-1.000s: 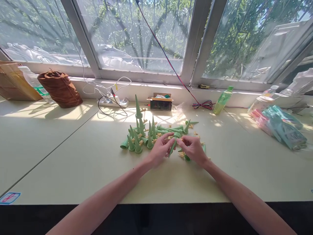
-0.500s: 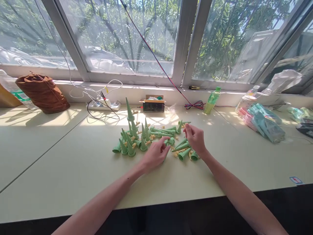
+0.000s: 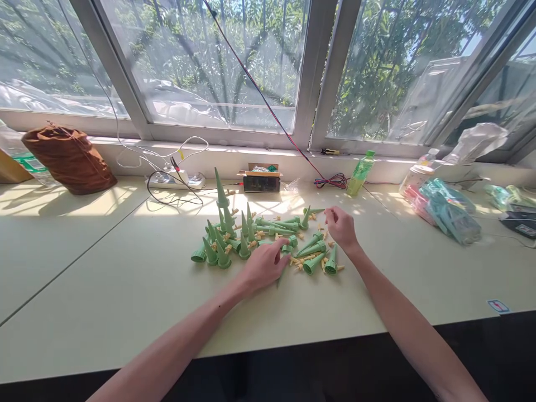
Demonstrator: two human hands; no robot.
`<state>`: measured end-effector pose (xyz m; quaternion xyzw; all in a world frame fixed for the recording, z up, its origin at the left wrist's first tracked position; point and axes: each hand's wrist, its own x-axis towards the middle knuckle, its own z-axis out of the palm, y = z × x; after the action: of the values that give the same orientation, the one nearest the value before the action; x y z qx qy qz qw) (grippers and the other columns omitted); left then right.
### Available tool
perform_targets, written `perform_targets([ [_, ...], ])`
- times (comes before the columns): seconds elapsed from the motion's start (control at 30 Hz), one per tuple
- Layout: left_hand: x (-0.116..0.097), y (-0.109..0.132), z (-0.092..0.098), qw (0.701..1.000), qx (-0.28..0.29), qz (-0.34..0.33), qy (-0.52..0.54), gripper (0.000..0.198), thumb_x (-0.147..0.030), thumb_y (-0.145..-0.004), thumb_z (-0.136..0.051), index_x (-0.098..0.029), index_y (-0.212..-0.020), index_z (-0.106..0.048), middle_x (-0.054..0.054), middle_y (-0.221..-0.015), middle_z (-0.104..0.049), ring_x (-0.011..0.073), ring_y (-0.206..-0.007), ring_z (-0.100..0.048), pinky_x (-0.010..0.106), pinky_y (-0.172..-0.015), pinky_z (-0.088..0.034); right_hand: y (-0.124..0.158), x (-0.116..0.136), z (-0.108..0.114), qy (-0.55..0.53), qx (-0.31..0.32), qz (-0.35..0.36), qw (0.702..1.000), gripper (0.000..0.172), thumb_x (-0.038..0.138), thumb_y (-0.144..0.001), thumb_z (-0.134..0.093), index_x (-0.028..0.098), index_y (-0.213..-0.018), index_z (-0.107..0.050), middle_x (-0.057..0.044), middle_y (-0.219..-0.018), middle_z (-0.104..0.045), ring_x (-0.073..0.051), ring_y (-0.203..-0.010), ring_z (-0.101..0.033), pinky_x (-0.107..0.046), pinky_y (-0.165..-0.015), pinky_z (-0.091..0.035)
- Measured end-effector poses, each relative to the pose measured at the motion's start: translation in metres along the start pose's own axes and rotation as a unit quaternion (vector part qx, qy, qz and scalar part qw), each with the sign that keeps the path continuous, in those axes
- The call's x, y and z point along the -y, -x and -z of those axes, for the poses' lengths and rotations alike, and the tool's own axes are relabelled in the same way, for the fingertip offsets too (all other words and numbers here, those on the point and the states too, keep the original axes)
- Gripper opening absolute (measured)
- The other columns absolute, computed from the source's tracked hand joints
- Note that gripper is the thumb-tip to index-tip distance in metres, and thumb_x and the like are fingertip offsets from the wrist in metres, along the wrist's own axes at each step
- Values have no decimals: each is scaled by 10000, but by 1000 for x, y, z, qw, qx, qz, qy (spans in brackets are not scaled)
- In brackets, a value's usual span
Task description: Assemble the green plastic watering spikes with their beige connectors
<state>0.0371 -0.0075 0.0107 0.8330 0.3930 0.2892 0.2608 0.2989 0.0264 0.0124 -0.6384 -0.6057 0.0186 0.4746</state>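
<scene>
My left hand (image 3: 268, 262) is closed around a green plastic spike (image 3: 280, 281), whose pointed end shows below the fingers. A ribbed green cap end (image 3: 288, 244) lies by its index finger and thumb. My right hand (image 3: 341, 228) is curled with fingertips together, near the tip of a lying green spike (image 3: 315, 211); what it holds, if anything, is hidden. Between the hands lie loose green spikes (image 3: 315, 249) and small yellow valve-like fittings (image 3: 341, 267). Left of my left hand, several spikes with yellow fittings stand upright (image 3: 223, 258), one stacked tall (image 3: 220, 190).
By the window stand a brown cloth bag (image 3: 69, 159), a power strip (image 3: 176, 180) with cables, a small dark box (image 3: 262, 183), a coiled cable (image 3: 330, 181) and a green bottle (image 3: 360, 174). Plastic packets (image 3: 450, 209) lie at the right. The table's front edge (image 3: 293, 349) is near my forearms.
My right hand has moved slightly right, away from the loose spikes, uncovering more of them and the fittings. My left hand stays in nearly the same place. The view has shifted slightly.
</scene>
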Motion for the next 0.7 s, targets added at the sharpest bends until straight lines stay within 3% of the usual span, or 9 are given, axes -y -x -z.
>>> perform_targets([
  [0.2, -3, -1, 1, 998, -52, -20, -4, 262, -332, -970, -484, -184, -1073, -675, -59, -541, -435, 122, -495, -386, 234, -582, -299, -7, -24, 0, 50, 107, 13, 993, 163, 311, -836, -579, 183, -804, -674, -34, -638, -687, -181, -599, -616, -289, -657, -438],
  [0.37, -2, 1, -3, 997, -50, -54, -9, 254, -318, -986, -472, -177, -997, -683, -52, -547, -461, 107, -498, -373, 228, -578, -298, -7, -24, 0, 40, 136, 35, 989, 164, 283, -833, -592, 168, -823, -708, -44, -697, -704, -169, -636, -613, -283, -678, -451],
  [0.57, 1, 2, -11, 995, -64, -80, -15, 257, -304, -997, -456, -182, -929, -672, -56, -537, -466, 96, -490, -358, 216, -553, -304, 1, 0, -2, 29, 169, 141, 975, 230, 305, -917, -567, 165, -818, -720, -43, -756, -687, -152, -650, -563, -259, -662, -430],
  [0.7, 5, 1, -12, 989, -94, -111, -35, 266, -279, -997, -456, -173, -856, -656, -51, -545, -475, 92, -485, -356, 215, -538, -310, 8, 29, -2, 136, 245, 143, 949, 174, 293, -925, -616, 170, -875, -730, -55, -840, -684, -164, -739, -594, -249, -677, -406],
])
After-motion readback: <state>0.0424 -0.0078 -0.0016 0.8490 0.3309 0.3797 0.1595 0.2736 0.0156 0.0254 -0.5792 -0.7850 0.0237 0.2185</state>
